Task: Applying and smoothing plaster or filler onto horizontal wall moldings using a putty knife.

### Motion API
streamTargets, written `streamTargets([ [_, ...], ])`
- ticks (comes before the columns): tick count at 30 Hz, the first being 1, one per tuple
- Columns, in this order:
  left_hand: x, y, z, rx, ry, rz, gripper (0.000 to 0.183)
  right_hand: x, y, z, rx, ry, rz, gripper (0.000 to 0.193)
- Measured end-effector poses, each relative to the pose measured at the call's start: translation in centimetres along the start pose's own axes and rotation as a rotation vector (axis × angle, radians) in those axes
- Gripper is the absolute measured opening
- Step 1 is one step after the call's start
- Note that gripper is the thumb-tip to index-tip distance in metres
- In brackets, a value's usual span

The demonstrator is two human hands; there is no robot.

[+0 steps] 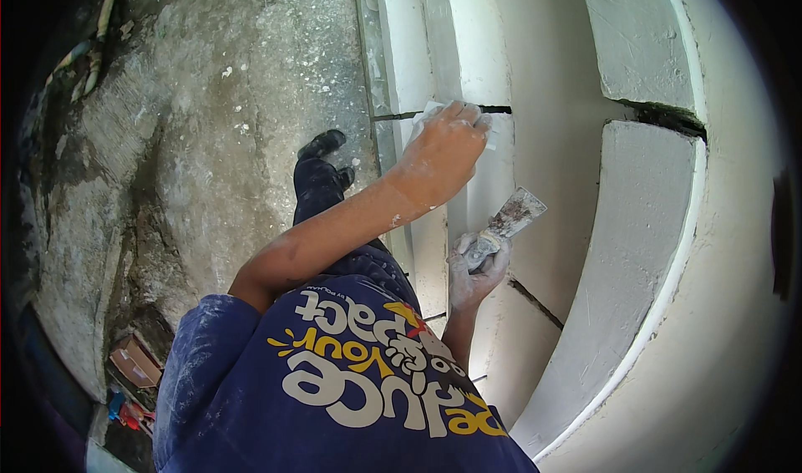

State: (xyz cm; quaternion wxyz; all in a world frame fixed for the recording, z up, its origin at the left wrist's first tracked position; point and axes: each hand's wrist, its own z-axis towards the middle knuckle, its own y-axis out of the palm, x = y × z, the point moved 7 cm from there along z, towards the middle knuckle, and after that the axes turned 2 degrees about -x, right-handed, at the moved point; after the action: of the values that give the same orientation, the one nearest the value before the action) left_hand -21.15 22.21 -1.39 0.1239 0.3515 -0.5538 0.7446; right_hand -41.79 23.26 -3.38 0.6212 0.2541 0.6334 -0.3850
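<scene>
Left hand (447, 151): closing on a pale flat piece (491, 141), mostly hiding it; holding it at the white ledge (494, 176), beside the far gap (499, 109).
Right hand (480, 268): gripping a putty knife (516, 214) by its handle, pointing a residue-marked blade far right.
Coating: looking mostly done on ledge and right panels (645, 201).
Gaps: showing dark at far gap, near gap (535, 302), right gap (672, 120); probably needing work.

I see a stained concrete floor (192, 155) across the left of the frame, scattered with white specks (244, 128). A pale pipe (107, 9) runs down the upper left. At the lower left I see a brown box (135, 362), red and blue things (129, 416) just below it.
</scene>
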Motion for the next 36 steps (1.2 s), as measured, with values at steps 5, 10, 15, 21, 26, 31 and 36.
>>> streamTargets([
  [5,-1.5,-0.3,-1.3,0.099,0.060,-0.071,0.046,-0.3,-0.7,0.3,0.048,0.107,0.191,0.055],
  [10,-1.1,-0.8,-2.4,-0.043,0.097,-0.035,0.058,-1.0,-1.7,-0.5,0.068,0.373,0.392,0.072],
  [15,1.9,1.4,-5.4,-0.073,0.207,0.044,0.061,-1.9,-4.8,-3.4,0.030,0.516,0.028,0.063],
  [21,6.7,6.7,-10.0,-0.375,0.568,-0.042,0.058,-2.2,-7.1,-5.5,0.110,0.536,0.090,0.061],
  [26,3.5,4.9,-5.4,-0.433,0.585,-0.083,0.062,-2.2,-6.5,-6.0,0.169,0.520,0.129,0.060],
  [31,0.2,1.8,-0.1,-0.327,0.456,0.054,0.062,-1.8,-5.8,-6.6,0.138,0.505,0.135,0.058],
  [36,3.5,3.9,-5.9,-0.342,0.506,-0.015,0.054,-1.9,-5.5,-6.9,0.158,0.502,0.120,0.059],
])
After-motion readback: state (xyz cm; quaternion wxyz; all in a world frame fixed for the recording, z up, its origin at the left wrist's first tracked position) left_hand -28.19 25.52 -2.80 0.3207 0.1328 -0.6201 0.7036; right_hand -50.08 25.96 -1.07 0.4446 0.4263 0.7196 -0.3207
